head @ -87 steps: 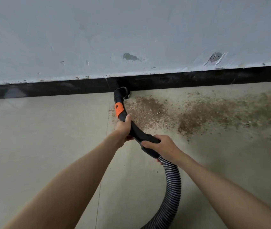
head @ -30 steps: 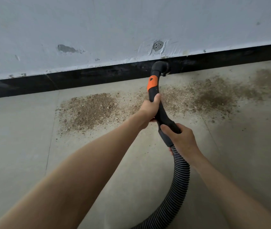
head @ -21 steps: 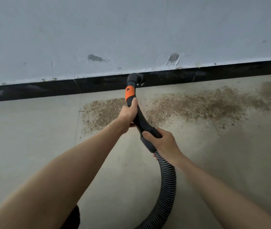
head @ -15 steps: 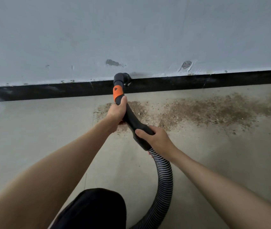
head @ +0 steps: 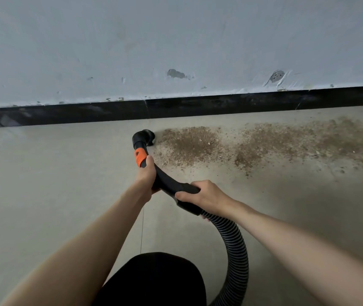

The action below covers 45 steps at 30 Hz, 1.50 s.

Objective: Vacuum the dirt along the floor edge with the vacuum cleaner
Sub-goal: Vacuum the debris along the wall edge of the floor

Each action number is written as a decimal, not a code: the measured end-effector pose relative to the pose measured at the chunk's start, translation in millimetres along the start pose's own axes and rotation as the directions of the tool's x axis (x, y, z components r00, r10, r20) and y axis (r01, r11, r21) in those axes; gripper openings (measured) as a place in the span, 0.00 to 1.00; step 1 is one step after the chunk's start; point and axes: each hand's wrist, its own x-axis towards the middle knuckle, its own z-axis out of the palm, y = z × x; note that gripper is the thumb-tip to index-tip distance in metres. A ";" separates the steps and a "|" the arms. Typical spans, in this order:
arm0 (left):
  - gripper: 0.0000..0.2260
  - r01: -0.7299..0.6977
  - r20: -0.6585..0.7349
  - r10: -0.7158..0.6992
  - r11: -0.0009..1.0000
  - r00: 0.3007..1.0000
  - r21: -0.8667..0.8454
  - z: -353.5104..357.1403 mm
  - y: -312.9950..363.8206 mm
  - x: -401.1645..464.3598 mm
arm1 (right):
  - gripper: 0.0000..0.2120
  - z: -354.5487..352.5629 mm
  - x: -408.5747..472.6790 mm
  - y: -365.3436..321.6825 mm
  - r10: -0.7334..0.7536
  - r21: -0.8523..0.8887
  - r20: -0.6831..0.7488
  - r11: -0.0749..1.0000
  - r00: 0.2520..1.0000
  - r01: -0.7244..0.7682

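Note:
A black vacuum handle (head: 169, 183) with an orange band (head: 140, 157) ends in a bent nozzle (head: 143, 138) that sits on the floor at the left end of the dirt. My left hand (head: 146, 176) grips the handle just below the orange band. My right hand (head: 207, 197) grips its lower end, where the ribbed hose (head: 234, 246) begins and curves down out of view. Brown dirt (head: 189, 143) spreads to the right in a band along the floor, with a second patch (head: 297, 142) farther right.
A black skirting board (head: 65, 114) runs along the base of a pale wall (head: 176, 40) with chipped spots. The grey tiled floor (head: 43, 184) lies left of the nozzle. A dark rounded shape (head: 154, 281), perhaps my knee, is at the bottom.
The nozzle has come down from the skirting board to the floor, away from the wall. It now sits at the left edge of the dirt. Both hands keep their grip.

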 end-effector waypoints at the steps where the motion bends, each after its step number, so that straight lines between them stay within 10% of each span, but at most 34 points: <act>1: 0.23 -0.004 0.017 0.004 1.000 1.000 0.012 0.8 2.3 -0.4 | 0.14 -1.5 -0.4 -0.5 0.004 0.012 -0.006 1.000 1.000 -0.004; 45: 0.22 -0.135 0.312 0.027 0.934 0.950 0.330 203.2 15.7 -53.0 | 0.20 -122.8 -44.8 95.1 0.185 0.374 -0.351 0.926 0.918 -0.044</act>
